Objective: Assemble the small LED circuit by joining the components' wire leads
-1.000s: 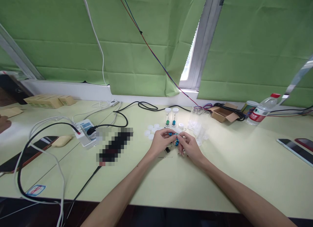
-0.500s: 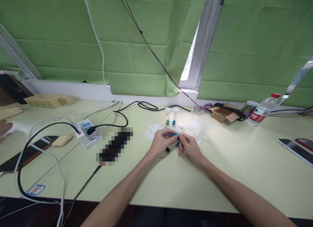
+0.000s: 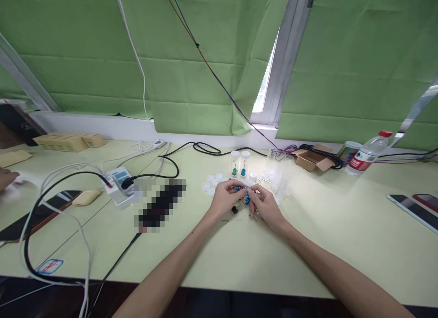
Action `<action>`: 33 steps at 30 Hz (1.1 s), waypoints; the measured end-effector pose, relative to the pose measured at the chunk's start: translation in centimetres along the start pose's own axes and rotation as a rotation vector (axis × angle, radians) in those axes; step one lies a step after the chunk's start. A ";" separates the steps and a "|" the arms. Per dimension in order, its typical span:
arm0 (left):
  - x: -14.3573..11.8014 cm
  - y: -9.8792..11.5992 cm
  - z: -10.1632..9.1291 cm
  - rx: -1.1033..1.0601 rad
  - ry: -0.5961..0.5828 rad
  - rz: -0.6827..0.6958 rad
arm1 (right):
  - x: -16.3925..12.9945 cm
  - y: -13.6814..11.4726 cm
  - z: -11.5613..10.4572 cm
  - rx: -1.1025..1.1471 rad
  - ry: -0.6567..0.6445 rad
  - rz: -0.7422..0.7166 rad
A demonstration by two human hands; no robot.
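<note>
Two bare forearms are reaching in from the lower edge and converging over the middle of the pale green tabletop. The left hand is curling its fingers inward and pinching a cluster of small blue beads at the fingertips; the right hand is closing thumb and forefinger on the same cluster from the opposite side, its heel sitting low near the surface. The cluster is being held just above the tabletop, between both hands; its exact form is too small to tell. Just behind the hands, two clear capped vials are standing upright, with white caps lying to their left and empty clear containers to their right. A water bottle is lying far right, near a cardboard box.
</note>
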State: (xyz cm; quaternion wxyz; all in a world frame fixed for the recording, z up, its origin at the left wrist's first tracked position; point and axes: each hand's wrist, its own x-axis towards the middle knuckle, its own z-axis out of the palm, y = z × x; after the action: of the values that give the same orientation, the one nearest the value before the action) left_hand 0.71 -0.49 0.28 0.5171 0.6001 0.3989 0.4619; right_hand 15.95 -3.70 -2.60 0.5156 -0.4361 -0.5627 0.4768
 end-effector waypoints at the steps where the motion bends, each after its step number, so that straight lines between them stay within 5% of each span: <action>1: 0.0 -0.1 0.0 0.001 -0.002 0.004 | 0.0 0.0 0.0 0.004 -0.001 0.001; 21: 0.0 -0.3 0.0 -0.029 -0.076 0.033 | 0.2 0.3 0.1 -0.057 0.010 -0.019; 33: 0.0 -0.4 0.0 0.022 -0.005 0.017 | 0.0 0.4 0.0 -0.043 0.012 -0.022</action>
State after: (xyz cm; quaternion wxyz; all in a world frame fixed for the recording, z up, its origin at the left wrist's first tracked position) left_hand 0.71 -0.41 -0.08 0.5073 0.6104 0.3975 0.4605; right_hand 15.97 -3.65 -2.95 0.5145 -0.4438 -0.5745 0.4564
